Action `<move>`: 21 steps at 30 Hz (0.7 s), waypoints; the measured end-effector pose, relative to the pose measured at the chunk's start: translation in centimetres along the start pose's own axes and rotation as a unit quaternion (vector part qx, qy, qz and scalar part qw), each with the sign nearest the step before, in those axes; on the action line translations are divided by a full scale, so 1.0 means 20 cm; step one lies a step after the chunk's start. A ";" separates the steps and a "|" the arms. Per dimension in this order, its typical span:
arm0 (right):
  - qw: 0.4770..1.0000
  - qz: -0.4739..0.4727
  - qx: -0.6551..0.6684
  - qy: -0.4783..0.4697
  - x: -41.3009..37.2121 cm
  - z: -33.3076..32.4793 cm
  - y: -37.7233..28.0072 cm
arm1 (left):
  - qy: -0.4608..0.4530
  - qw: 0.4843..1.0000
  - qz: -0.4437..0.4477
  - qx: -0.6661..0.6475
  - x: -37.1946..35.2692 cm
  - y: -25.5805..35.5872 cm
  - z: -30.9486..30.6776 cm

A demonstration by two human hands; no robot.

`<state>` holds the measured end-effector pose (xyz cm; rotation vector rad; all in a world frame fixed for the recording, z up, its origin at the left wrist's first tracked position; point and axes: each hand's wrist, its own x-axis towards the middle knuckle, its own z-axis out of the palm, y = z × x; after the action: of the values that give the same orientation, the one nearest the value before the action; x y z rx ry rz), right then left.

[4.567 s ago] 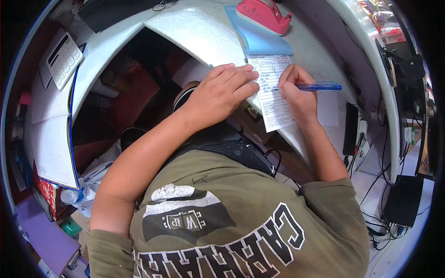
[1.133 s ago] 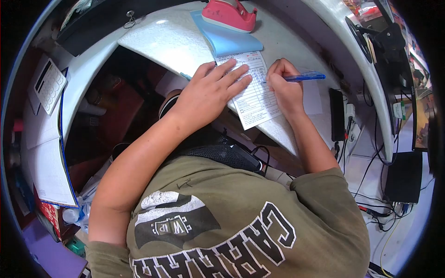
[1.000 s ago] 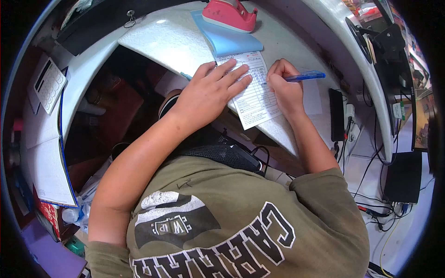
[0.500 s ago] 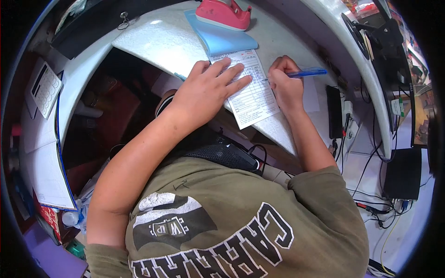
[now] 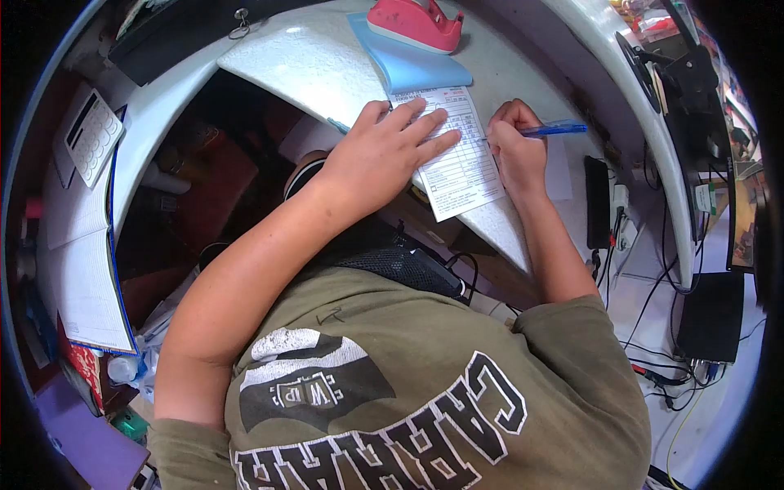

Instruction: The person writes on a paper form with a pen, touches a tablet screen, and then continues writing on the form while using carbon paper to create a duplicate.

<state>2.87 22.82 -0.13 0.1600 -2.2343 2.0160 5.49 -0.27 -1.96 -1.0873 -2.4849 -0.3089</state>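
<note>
A printed receipt pad (image 5: 462, 175) with a table of rows lies on the white desk, its lower end reaching over the desk's edge. My left hand (image 5: 384, 151) rests flat on its left part, fingers spread. In my right hand (image 5: 518, 151) is a blue pen (image 5: 559, 128), gripped at the pad's right side; its tip is near the table rows. The pad's blue cover (image 5: 420, 65) is folded back at the top. Just beyond it sits a pink tape dispenser (image 5: 416, 26), touching or overlapping the cover.
To the left are a white calculator (image 5: 94, 139) and an open ruled notebook (image 5: 86, 269). A key on a ring (image 5: 239, 24) hangs at a dark drawer. A power strip (image 5: 621, 216), cables and a black box (image 5: 712, 314) lie to the right.
The whole view has shifted slightly, so the desk and hands appear a little further right. Both hands keep their places on the pad and pen.
</note>
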 end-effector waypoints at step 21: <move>0.993 0.033 0.113 0.030 0.00 -0.02 -0.05 | -0.019 1.000 0.005 0.009 0.00 0.00 0.00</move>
<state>3.05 23.05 0.88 0.0480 -1.9968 2.2736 5.43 -0.31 -1.97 -1.1060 -2.5096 -0.2643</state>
